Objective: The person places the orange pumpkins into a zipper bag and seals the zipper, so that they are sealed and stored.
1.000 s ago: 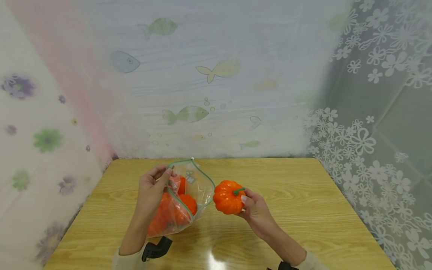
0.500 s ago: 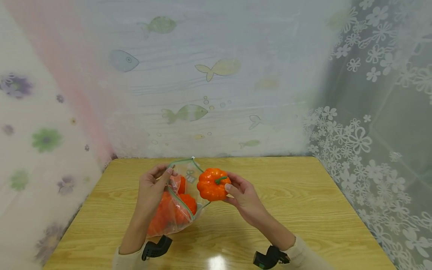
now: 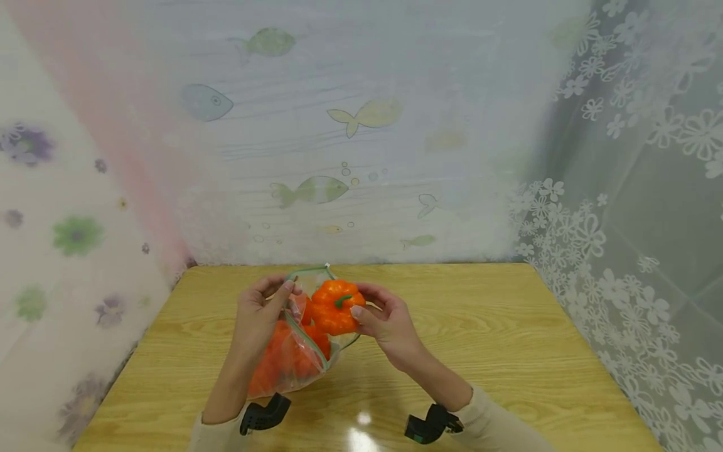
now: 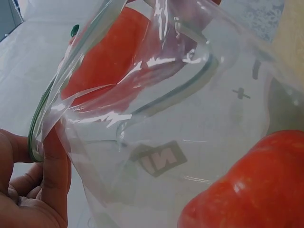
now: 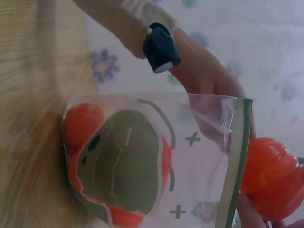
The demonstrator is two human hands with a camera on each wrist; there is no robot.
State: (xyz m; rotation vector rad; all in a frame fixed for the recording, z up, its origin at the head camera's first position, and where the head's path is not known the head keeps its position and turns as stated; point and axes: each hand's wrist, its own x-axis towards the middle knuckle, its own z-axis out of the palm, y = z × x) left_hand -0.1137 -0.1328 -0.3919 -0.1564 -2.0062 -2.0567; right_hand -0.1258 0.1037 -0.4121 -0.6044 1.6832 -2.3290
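Observation:
My right hand [image 3: 390, 326] grips an orange toy pumpkin [image 3: 337, 307] with a green stem, thumb on its near side. The pumpkin overlaps the mouth of a clear zip bag [image 3: 294, 376] in the head view. Between thumb and fingers, my left hand [image 3: 261, 311] pinches the bag's green-edged rim at the left, and the mouth stands open. Several orange pumpkins [image 5: 84, 124] lie inside the bag. In the left wrist view the held pumpkin [image 4: 116, 57] shows through the plastic near the rim, and another pumpkin [image 4: 256, 190] sits lower in the bag.
The bag stands on a light wood-grain table [image 3: 480, 326]. Curtains with printed fish and flowers [image 3: 361, 188] hang behind and on both sides. A black wrist camera [image 3: 432, 424] is strapped to the right wrist, another camera [image 3: 264, 414] to the left.
My right hand has carried the pumpkin leftward and slightly up, from beside the bag to its mouth. The left hand keeps its pinch on the rim, nearly still.

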